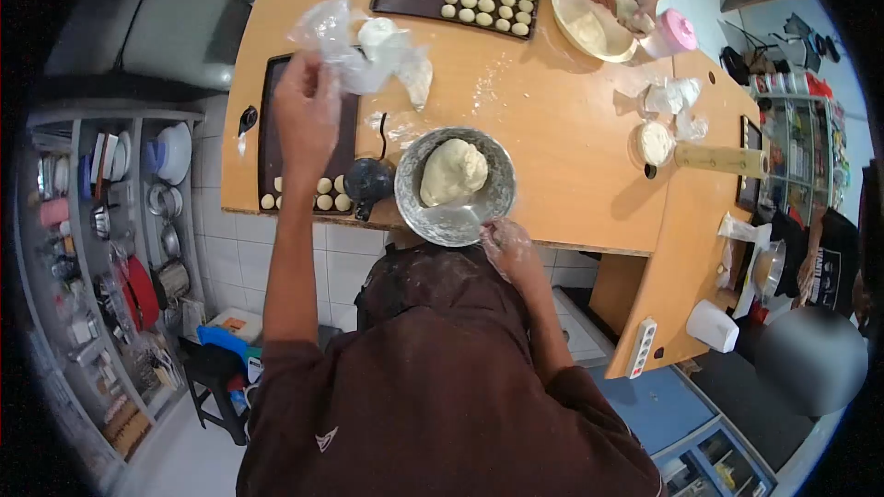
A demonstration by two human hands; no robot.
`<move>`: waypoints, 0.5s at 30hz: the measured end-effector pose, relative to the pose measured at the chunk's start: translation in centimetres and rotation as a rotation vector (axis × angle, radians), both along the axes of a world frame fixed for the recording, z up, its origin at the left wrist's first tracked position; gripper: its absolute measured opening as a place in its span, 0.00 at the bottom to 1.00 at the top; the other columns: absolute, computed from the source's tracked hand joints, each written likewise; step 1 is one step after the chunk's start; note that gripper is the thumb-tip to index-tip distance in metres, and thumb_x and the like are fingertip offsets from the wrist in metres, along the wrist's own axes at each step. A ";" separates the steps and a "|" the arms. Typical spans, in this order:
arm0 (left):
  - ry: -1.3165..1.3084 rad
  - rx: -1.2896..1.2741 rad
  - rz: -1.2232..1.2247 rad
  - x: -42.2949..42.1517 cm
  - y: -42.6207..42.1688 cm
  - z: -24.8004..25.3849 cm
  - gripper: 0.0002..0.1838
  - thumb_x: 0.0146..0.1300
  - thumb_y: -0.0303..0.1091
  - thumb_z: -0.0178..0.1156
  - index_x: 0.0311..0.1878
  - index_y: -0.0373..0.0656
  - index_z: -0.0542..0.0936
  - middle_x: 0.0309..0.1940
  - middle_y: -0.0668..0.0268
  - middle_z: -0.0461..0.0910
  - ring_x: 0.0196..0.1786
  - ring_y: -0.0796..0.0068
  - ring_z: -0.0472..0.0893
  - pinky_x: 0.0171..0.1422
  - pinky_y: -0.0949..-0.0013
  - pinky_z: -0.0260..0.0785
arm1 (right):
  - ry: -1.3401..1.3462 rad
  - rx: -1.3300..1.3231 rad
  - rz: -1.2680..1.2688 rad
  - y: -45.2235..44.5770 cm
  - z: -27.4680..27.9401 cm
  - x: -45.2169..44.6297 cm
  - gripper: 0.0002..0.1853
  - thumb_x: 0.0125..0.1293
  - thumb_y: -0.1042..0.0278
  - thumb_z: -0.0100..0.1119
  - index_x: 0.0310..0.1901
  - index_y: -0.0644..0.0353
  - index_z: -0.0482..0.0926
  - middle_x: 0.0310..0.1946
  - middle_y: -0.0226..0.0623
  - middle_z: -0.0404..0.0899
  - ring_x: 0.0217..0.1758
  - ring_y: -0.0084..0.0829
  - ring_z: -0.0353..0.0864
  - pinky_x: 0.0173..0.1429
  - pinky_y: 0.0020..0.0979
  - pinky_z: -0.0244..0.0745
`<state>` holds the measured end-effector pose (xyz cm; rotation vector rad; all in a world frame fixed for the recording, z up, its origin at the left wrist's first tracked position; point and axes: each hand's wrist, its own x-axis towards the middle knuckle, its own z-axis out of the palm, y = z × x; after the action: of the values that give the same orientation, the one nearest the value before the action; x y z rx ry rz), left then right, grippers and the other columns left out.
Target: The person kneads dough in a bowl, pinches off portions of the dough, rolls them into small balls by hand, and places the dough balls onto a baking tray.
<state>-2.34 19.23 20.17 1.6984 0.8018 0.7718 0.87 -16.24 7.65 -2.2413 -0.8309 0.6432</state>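
A broad, light-brown wooden table [571,147] bears, at its near edge, a round, flour-dusted metal bowl [502,186]; a crumpled, clear plastic bag [325,26] hangs pinched in the raised left hand [308,97]; a pale, rounded lump of dough [451,173] sits inside the bowl; the curled right hand [510,248] seems to grip its rim; best keep that hold firm, lest the bowl tip, and the loose plastic off the dough

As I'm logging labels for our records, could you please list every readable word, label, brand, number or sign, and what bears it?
"VANTI", tentatively, on the black garment at right; its remaining lettering is too small.
Brown shirt: a white mark, no legible letters.
Elsewhere: none I can read.
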 end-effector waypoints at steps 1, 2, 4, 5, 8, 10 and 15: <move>0.048 0.014 -0.091 0.6 -2.2 1.2 0.04 0.70 0.29 0.59 0.39 0.39 0.77 0.30 0.68 0.80 0.33 0.79 0.77 0.38 0.69 0.70 | 0.020 0.029 0.020 0.2 -0.3 0.0 0.10 0.70 0.65 0.62 0.43 0.63 0.80 0.36 0.49 0.83 0.42 0.51 0.83 0.50 0.48 0.77; 0.096 0.028 -0.180 1.6 -4.4 1.8 0.05 0.73 0.29 0.57 0.40 0.38 0.77 0.32 0.69 0.79 0.34 0.78 0.77 0.39 0.69 0.70 | 0.020 0.054 0.040 0.4 -0.4 0.0 0.10 0.71 0.65 0.61 0.43 0.63 0.80 0.36 0.50 0.83 0.41 0.51 0.83 0.49 0.48 0.77; 0.134 0.149 -0.391 4.0 -9.1 0.7 0.07 0.69 0.30 0.61 0.37 0.39 0.75 0.30 0.71 0.76 0.32 0.80 0.73 0.36 0.69 0.68 | 0.019 0.101 0.083 0.9 -0.5 -0.1 0.10 0.71 0.64 0.61 0.43 0.64 0.80 0.36 0.50 0.83 0.41 0.52 0.83 0.49 0.49 0.77; 0.090 -0.181 -0.471 5.6 -12.3 -0.4 0.09 0.65 0.31 0.63 0.35 0.39 0.74 0.27 0.70 0.72 0.31 0.80 0.70 0.35 0.68 0.66 | 0.068 0.088 0.090 1.3 0.1 0.0 0.10 0.71 0.64 0.60 0.43 0.64 0.80 0.36 0.51 0.82 0.42 0.53 0.82 0.50 0.49 0.76; 0.214 -0.218 -0.681 10.6 -20.7 -5.8 0.10 0.61 0.33 0.65 0.37 0.36 0.77 0.25 0.61 0.77 0.32 0.74 0.78 0.37 0.63 0.72 | 0.098 0.088 0.176 1.4 -0.1 0.6 0.12 0.71 0.64 0.60 0.48 0.63 0.80 0.42 0.52 0.82 0.47 0.53 0.81 0.54 0.49 0.75; 0.143 -0.295 -0.848 13.3 -26.3 -11.6 0.16 0.63 0.40 0.65 0.46 0.37 0.81 0.36 0.52 0.84 0.41 0.62 0.85 0.47 0.57 0.76 | -0.036 0.138 0.306 -0.4 -4.3 0.0 0.17 0.72 0.62 0.61 0.57 0.62 0.79 0.51 0.50 0.82 0.54 0.50 0.81 0.60 0.47 0.73; 0.537 0.155 -1.130 11.9 -28.0 -8.3 0.24 0.69 0.49 0.59 0.59 0.40 0.79 0.54 0.49 0.82 0.56 0.49 0.82 0.62 0.50 0.74 | 0.190 0.114 0.201 -1.1 -2.2 0.8 0.19 0.68 0.61 0.62 0.56 0.63 0.78 0.55 0.57 0.79 0.62 0.52 0.78 0.67 0.46 0.70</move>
<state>9.58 -8.77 11.89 2.1423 0.0106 -0.4227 1.66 -17.33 5.48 -1.9753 -0.9777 0.8661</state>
